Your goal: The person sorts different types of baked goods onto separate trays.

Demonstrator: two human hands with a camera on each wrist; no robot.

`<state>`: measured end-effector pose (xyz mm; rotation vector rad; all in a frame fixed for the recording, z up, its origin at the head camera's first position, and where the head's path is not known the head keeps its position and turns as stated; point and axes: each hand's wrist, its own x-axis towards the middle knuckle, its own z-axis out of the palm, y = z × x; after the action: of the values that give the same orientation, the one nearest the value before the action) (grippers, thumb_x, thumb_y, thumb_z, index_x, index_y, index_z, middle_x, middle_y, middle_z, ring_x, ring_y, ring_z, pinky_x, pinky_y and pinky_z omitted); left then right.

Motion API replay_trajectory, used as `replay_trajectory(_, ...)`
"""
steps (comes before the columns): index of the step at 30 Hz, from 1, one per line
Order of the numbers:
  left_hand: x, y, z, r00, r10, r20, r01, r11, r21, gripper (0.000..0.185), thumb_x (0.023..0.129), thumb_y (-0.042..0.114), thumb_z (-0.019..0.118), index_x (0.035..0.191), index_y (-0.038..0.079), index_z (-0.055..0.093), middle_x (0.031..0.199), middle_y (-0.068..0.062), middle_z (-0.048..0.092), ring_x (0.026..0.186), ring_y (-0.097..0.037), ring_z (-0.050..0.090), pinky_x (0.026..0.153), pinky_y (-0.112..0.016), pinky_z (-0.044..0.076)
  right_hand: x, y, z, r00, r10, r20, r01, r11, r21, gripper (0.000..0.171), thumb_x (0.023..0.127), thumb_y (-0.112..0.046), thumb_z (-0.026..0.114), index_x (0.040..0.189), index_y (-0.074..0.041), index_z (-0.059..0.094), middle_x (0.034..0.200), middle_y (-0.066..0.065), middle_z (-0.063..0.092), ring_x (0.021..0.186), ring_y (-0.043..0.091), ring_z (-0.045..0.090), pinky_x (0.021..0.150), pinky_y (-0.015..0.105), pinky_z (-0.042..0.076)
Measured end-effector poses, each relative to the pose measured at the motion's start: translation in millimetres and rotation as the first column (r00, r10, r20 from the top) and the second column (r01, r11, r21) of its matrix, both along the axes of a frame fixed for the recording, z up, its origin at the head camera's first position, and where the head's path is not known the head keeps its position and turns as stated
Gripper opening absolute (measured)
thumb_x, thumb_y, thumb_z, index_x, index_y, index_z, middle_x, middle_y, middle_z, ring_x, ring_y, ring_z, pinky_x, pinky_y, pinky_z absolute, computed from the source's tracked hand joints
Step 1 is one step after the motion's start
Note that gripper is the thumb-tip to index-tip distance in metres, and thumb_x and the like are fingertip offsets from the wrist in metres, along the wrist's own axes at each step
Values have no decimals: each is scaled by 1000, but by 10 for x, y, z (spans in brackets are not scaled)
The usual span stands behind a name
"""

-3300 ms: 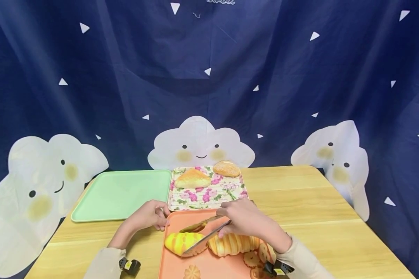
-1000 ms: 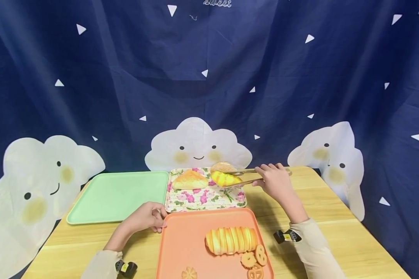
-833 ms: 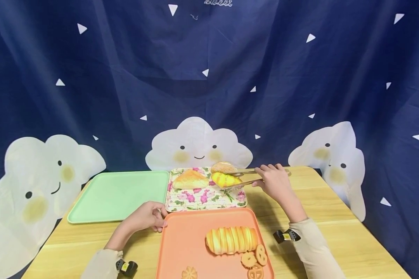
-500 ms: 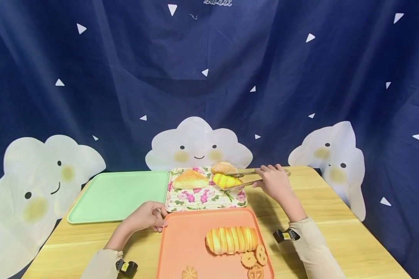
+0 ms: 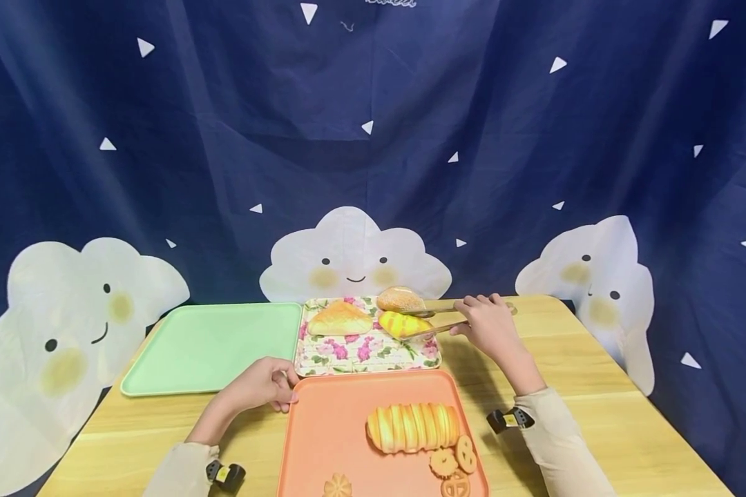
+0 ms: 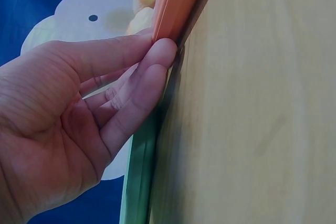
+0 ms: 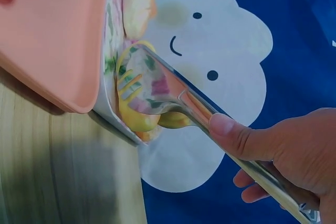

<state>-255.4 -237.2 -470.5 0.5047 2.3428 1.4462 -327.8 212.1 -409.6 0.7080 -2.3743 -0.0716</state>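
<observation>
Head view: a yellow, striped, spindle-shaped bread (image 5: 401, 324) is at the right side of a white rectangular tray printed with pink flowers (image 5: 348, 359). Its long axis runs mostly left-right across that floral tray. The right hand (image 5: 488, 324), the nearer one, is just beyond the tray's right edge, so the bread lies to its left, between the arms of long metal tongs (image 5: 435, 330). In the earliest frame, the bread lay nearer than the floral tray, on a flat orange tray (image 5: 329, 428).

Left wrist view: the left hand (image 6: 89, 93), near the floral tray's front left corner, pinches the orange tray's rim.

Right wrist view: the right hand grips the tongs, thumb pressed on top; whether they squeeze the bread, I cannot tell
</observation>
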Motion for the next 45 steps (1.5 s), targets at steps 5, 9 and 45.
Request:
replay_trajectory(5, 30, 8, -1, 1000, 7, 8, -7, 1000, 3, 12, 86, -3, 74, 94, -8, 65, 73, -19, 72, 62, -21, 70, 57, -32, 61, 38, -10, -11, 1000, -7, 14, 7, 1000, 6, 48, 66, -38, 90, 99, -8, 72, 87, 7, 71, 80, 30, 65, 74, 45, 47)
replay_trajectory(9, 42, 17, 1, 1000, 13, 2, -13, 1000, -5, 12, 86, -2, 74, 93, -6, 65, 72, -19, 72, 62, -22, 70, 56, -32, 60, 50, -15, -21, 1000, -17, 17, 17, 1000, 11, 49, 66, -38, 90, 99, -7, 72, 88, 7, 71, 81, 30, 66, 73, 45, 46)
replay_trajectory(45, 10, 9, 22, 1000, 6, -31, -7, 999, -39, 13, 87, 0, 74, 94, -6, 65, 72, -15, 72, 63, -21, 70, 57, -32, 61, 351, 49, 490, 857, 307, 415, -235, 948, -216, 50, 72, -44, 84, 112, -14, 78, 82, -8, 65, 68, 3, 54, 60, 22, 43)
